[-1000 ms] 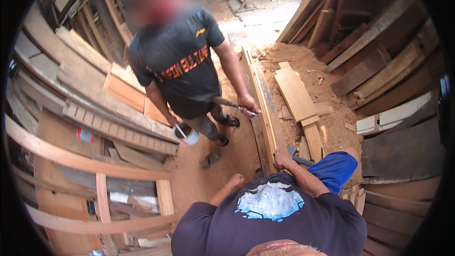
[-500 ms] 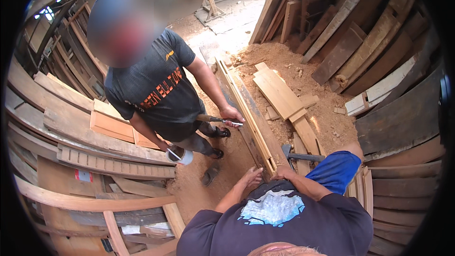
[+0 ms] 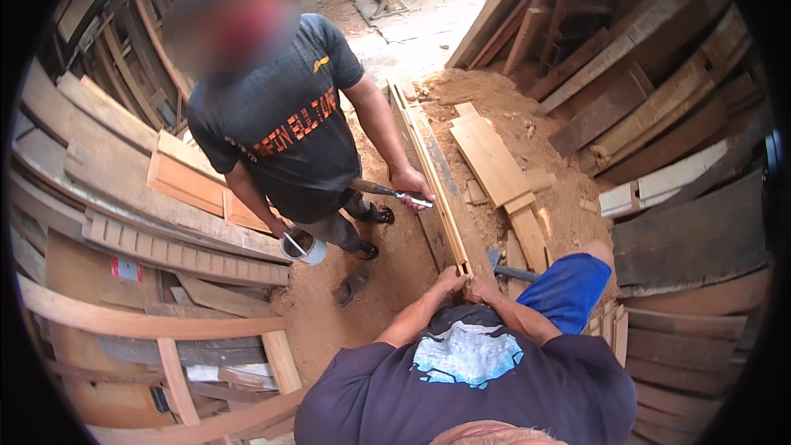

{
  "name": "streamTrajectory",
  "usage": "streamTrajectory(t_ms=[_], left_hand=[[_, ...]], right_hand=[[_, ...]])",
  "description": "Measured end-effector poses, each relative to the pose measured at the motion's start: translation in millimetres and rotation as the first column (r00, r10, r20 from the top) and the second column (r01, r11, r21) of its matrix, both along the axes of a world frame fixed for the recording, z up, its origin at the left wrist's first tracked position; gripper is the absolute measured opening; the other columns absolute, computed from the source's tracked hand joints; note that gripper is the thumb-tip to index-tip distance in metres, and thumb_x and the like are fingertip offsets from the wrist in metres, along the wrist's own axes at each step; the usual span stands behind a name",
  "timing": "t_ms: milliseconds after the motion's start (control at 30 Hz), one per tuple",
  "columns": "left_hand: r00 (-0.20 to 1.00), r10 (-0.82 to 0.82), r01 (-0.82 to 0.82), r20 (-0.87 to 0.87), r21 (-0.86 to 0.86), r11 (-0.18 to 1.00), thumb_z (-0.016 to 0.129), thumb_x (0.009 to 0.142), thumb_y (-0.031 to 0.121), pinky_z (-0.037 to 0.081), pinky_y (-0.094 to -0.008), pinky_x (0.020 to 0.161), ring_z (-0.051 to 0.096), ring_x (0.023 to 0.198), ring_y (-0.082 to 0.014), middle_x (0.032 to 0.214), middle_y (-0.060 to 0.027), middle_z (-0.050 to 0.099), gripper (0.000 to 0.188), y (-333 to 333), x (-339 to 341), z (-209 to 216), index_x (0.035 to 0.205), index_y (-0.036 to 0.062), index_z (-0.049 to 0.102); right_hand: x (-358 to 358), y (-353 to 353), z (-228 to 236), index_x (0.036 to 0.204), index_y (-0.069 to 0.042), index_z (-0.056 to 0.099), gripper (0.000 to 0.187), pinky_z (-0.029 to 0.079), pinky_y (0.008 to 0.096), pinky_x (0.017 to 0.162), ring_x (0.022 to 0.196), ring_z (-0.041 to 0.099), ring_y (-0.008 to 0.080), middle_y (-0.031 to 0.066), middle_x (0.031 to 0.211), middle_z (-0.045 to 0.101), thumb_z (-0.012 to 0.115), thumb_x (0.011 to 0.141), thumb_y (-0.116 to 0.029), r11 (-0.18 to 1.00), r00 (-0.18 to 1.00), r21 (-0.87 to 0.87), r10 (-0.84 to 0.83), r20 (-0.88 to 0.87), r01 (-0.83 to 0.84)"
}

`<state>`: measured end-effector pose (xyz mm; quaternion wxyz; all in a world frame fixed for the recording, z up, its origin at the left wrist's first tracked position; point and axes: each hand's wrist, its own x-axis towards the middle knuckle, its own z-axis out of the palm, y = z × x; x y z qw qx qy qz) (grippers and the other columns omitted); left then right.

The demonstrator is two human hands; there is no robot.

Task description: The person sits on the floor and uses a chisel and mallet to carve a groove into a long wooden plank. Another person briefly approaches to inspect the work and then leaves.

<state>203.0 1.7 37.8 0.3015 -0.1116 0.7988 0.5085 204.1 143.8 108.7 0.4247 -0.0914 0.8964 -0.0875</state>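
A long, pale slotted wooden strip (image 3: 441, 206) lies along a plank bench (image 3: 449, 169), its near end close to my body. My left hand (image 3: 451, 280) is closed at the left side of that end, fingers curled against the wood. On the other side, my right hand (image 3: 484, 289) is closed at the same end; its fingertips are partly hidden. A hammer-like tool (image 3: 512, 271) with a dark handle rests just right of my right hand, by my knee in blue shorts.
Across the bench a co-worker stands holding a wooden-handled tool (image 3: 375, 188) over the strip and a white bucket (image 3: 305, 249) with a stick in it. Pale boards (image 3: 490, 156) lie on sawdust to the right. Stacked planks (image 3: 659, 99) line both sides.
My left hand has moved up against the strip's end, closer to my right hand. The whole view has shifted slightly. The co-worker's tool stays over the strip.
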Motion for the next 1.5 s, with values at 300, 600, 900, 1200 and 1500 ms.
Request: streamTrajectory(t_ms=[300,600,900,1200,1500], left_hand=[[0.997,-0.059,0.055,-0.053,-0.082,0.995,0.072,0.083,0.047,0.051,-0.0422,0.096,0.065,0.113,-0.0386,0.118,-0.0256,0.068,0.065,8,2,-34,0.123,-0.0033,0.063],[0.997,0.025,-0.061,0.079,0.489,0.87,0.072,0.086,0.043,0.05,-0.03,0.056,0.065,0.074,-0.0141,0.096,-0.0075,0.07,0.044,-28,27,-34,0.11,0.0052,0.068],[0.99,0.123,-0.12,-0.072,0.046,0.992,0.069,0.088,0.037,0.046,-0.0309,0.049,0.059,0.055,-0.0126,0.074,-0.0038,0.069,0.032,-71,-6,19,0.091,0.0052,0.071],[0.953,-0.283,0.29,-0.103,0.053,0.956,0.062,0.09,0.038,0.053,-0.0413,0.09,0.066,0.108,-0.0322,0.117,-0.0193,0.069,0.05,-78,122,-115,0.124,0.0016,0.065],[0.77,0.064,-0.21,-0.634,-0.158,0.965,0.069,0.087,0.031,0.05,-0.0419,0.061,0.065,0.064,-0.0296,0.075,-0.0187,0.067,0.031,-83,13,105,0.074,0.0039,0.063]], right_hand=[[-27,32,-35,0.108,0.005,0.069,0.061,0.054,0.0487,0.087,0.102,0.067,0.0443,0.0317,0.107,0.068,0.065,0.082,-0.05,0.995,0.988,-0.095,0.027,-0.15,-0.041],[-50,-23,83,0.127,0.007,0.06,0.067,0.051,0.0486,0.096,0.11,0.063,0.0458,0.0327,0.113,0.066,0.065,0.086,-0.046,0.839,0.945,-0.46,0.178,-0.273,-0.291],[-50,-27,114,0.128,0.005,0.06,0.048,0.056,0.0433,0.083,0.09,0.071,0.0319,0.0231,0.098,0.073,0.056,0.096,-0.032,0.737,0.987,-0.658,0.097,-0.127,-0.157],[-44,28,-22,0.127,0.002,0.062,0.065,0.051,0.0468,0.094,0.111,0.064,0.0421,0.0311,0.118,0.065,0.059,0.088,-0.049,0.967,0.964,-0.055,0.241,-0.114,-0.248],[-77,-56,91,0.136,0.006,0.052,0.068,0.047,0.0471,0.102,0.117,0.059,0.044,0.0355,0.122,0.06,0.064,0.086,-0.038,0.908,0.952,-0.311,0.224,-0.207,-0.281]])
